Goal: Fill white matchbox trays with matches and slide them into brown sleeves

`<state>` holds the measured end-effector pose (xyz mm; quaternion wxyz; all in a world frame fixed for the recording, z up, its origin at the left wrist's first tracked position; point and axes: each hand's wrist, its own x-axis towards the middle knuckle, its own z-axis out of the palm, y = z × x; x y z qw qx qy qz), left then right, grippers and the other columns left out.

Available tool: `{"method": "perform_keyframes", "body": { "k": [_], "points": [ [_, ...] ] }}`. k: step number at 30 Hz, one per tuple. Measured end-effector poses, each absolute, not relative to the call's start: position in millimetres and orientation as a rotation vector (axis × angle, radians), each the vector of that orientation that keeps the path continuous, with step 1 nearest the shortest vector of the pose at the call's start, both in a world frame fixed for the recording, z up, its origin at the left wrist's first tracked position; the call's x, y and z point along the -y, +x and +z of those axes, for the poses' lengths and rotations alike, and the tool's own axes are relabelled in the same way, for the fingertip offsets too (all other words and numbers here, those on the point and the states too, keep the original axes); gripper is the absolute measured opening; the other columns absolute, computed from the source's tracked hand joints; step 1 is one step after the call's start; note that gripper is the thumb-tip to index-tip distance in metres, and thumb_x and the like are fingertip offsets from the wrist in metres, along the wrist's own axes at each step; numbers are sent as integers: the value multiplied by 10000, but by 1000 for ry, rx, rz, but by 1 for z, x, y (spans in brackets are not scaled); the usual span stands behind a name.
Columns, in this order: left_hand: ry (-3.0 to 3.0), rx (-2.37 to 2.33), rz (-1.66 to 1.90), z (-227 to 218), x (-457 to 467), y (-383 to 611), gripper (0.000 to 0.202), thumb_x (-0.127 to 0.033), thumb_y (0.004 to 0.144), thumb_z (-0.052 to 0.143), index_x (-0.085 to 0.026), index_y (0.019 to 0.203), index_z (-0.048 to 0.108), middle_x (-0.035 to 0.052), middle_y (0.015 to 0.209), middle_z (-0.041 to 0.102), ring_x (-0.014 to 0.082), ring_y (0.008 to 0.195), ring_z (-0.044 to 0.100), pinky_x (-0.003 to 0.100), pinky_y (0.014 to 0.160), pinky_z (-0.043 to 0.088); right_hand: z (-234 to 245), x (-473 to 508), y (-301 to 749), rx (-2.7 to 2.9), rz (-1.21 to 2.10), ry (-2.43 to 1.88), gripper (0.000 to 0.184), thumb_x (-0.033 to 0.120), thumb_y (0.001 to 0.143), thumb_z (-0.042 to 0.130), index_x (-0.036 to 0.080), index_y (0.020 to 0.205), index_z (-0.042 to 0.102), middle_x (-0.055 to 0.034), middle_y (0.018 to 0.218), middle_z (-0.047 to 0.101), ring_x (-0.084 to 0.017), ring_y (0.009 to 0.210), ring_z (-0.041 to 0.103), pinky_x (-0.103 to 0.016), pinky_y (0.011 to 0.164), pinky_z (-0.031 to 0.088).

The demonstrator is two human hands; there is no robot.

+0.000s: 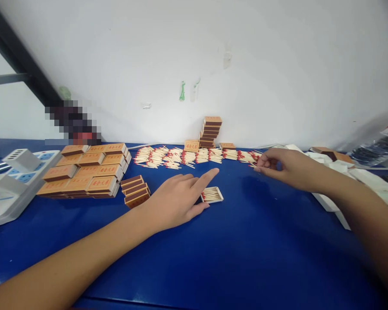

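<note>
My left hand (177,200) rests beside a small white matchbox tray (222,198), its index finger and thumb stretched apart around the tray's left side. Several red-tipped matches (210,195) lie inside that tray, partly hidden by the hand. At the right end of a long row of loose matches (173,157), my right hand (286,168) has thumb and fingers pinched together on matches, with red heads showing at the fingertips. How many it grips cannot be made out. Three closed matchboxes (136,190) lean on each other left of my left hand.
Stacked orange matchboxes (84,172) fill the left side next to a white power strip (45,165). A tower of matchboxes (211,129) stands against the wall behind the matches. White empty trays (326,201) lie under my right forearm on the blue table (245,258).
</note>
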<state>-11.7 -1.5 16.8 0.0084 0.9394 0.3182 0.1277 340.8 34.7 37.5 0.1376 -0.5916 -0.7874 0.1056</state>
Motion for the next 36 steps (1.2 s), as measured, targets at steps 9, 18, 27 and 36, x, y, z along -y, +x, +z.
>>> {"method": "perform_keyframes", "body": {
  "k": [9, 18, 27, 36],
  "points": [
    [2934, -1005, 387, 18, 2, -12, 803, -346, 1046, 680, -196, 1676, 203, 71, 1072, 757, 279, 989, 732, 412, 902, 581, 21, -23, 303, 2399, 516, -1578, 364, 568, 989, 590, 239, 860, 675, -55, 772, 704, -205, 641, 617, -331, 583, 455],
    [2924, -985, 411, 18, 1, -12, 791, -338, 1047, 674, -206, 1669, 205, 80, 1119, 766, 284, 1027, 736, 416, 922, 579, 18, -24, 301, 2390, 478, -1509, 354, 563, 1005, 604, 242, 896, 707, -55, 806, 720, -205, 668, 630, -333, 602, 472],
    [2928, -1010, 392, 18, 1, -11, 801, -354, 1042, 678, -210, 1675, 209, 74, 1079, 762, 278, 1001, 740, 398, 901, 578, 13, -21, 303, 2421, 469, -1507, 372, 516, 1066, 496, 237, 886, 665, -80, 887, 734, -222, 743, 648, -351, 653, 491],
    [2850, -973, 459, 18, 2, -11, 861, -309, 1030, 693, -254, 1690, 143, 83, 1201, 764, 292, 1137, 735, 450, 992, 582, 23, 8, 262, 2444, 371, -1268, 200, 356, 1095, 475, 251, 964, 587, -62, 962, 684, -212, 768, 658, -349, 671, 497]
  ]
}}
